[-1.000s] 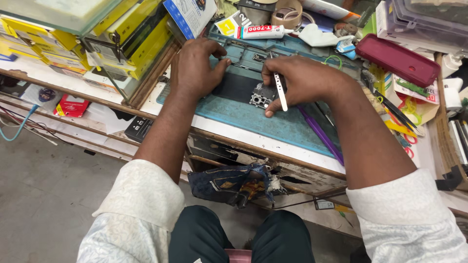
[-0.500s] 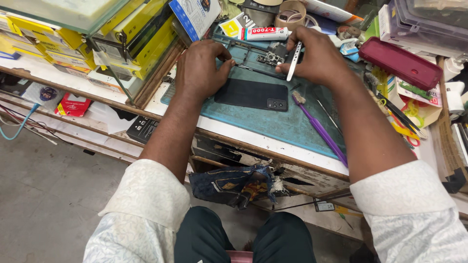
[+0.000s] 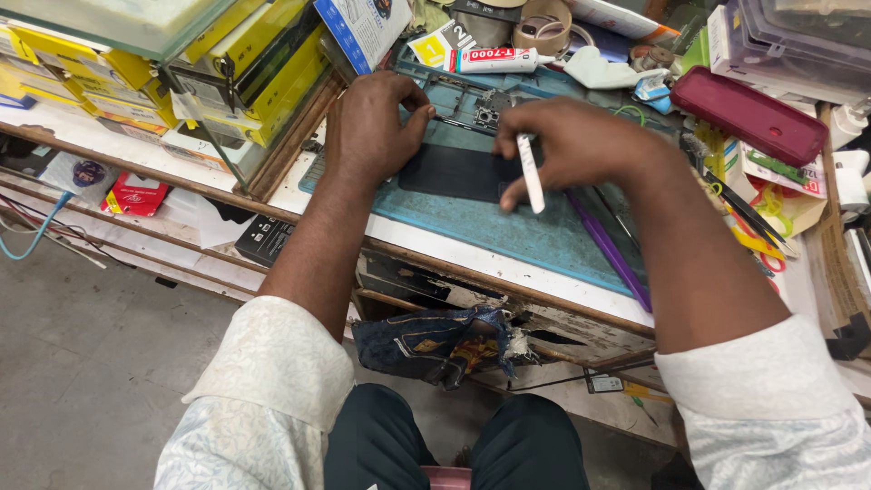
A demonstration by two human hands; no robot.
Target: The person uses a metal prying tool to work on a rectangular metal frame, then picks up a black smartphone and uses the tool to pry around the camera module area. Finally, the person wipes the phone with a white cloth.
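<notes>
A flat black phone [image 3: 449,172] lies on a teal work mat [image 3: 517,231]. My left hand [image 3: 372,122] rests on the phone's left end, fingers curled at its upper edge. My right hand [image 3: 567,145] hovers over the phone's right end and holds a thin white tool [image 3: 529,172] that points down toward me. A small metal part with a camera piece [image 3: 485,113] lies on the mat just beyond the phone, between my hands.
A white glue tube [image 3: 499,60] and tape rolls [image 3: 544,23] sit at the back. A maroon case [image 3: 748,113] lies at the right. Yellow boxes [image 3: 263,73] are stacked on the left. A purple stick [image 3: 608,249] and tweezers lie on the mat's right side.
My right hand has come back from the far side of the mat to the phone's right end, and the white tool has swung to point toward me. The left hand stayed put.
</notes>
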